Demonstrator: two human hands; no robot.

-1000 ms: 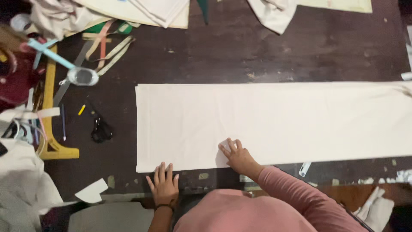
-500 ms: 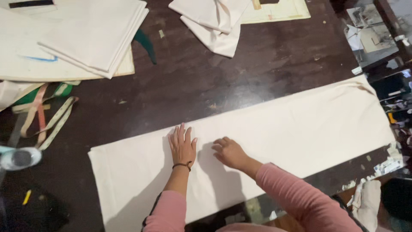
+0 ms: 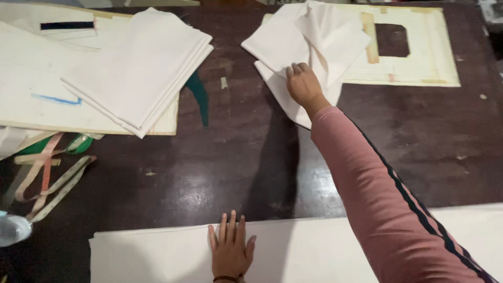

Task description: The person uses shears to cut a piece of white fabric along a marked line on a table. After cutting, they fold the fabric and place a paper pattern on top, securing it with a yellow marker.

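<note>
Fabric dominates the dark, scuffed wooden table (image 3: 419,152), whose glossy brown surface is marked by pale scratches and specks. A long rectangular strip of cream cloth (image 3: 152,254) is laid flat along the near edge, smooth and matte, with a crisp straight upper border. The left hand (image 3: 230,249) is pressed on this strip, palm down, fully open with fingers extended and slightly spread; nothing is gripped by it. The right hand (image 3: 304,86), at the end of an outstretched arm in a pink sleeve (image 3: 382,194) trimmed with a dark stripe, is placed on a loose pile of white cloth pieces (image 3: 309,44) at the far side of the table. Its fingers are curled over the edge of the topmost piece, which is soft and rumpled, with folded corners; whether the cloth is actually pinched cannot be told. Beside that pile, partly beneath it, a flat cream cardboard template (image 3: 419,52) with a rectangular cut-out and tan tape strips is seen. At the far left, a neatly folded stack of white fabric (image 3: 139,71) is set on a large pale board (image 3: 31,99) marked with a blue line. A dark green curved piece (image 3: 199,97) is seen near the stack, and limp ribbon-like measuring tapes (image 3: 50,175) are draped at the left edge.
</note>
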